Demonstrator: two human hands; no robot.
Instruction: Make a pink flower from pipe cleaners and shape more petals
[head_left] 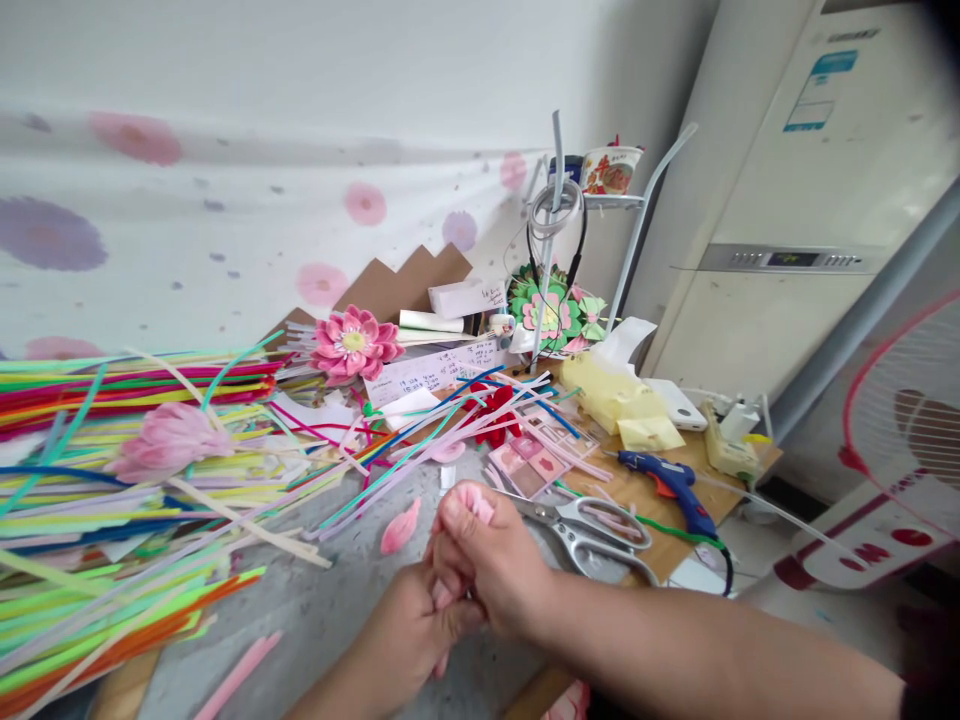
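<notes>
Both hands are pressed together low over the grey work surface (330, 610). In my right hand (495, 560), a pink fuzzy piece (478, 503) like a chenille petal shows between thumb and curled fingers; most of it is hidden. My left hand (409, 630) is closed against the right one from below, its thumb pressed inward, and what its fingers grip is covered. Just left of the hands lies a loose pink petal (401, 526). Scissors (589, 535) with silver handles rest right behind my right wrist. Nearer the front lies a pink strip (240, 675).
Bundles of coloured chenille stems (112, 550) cover the left side, with a pink fuzzy flower (169, 440) on top. A finished pink flower (355, 343) stands behind. To the right are a blue glue gun (675, 487), a makeup palette (527, 462), a power strip (731, 440) and a fan (907, 420).
</notes>
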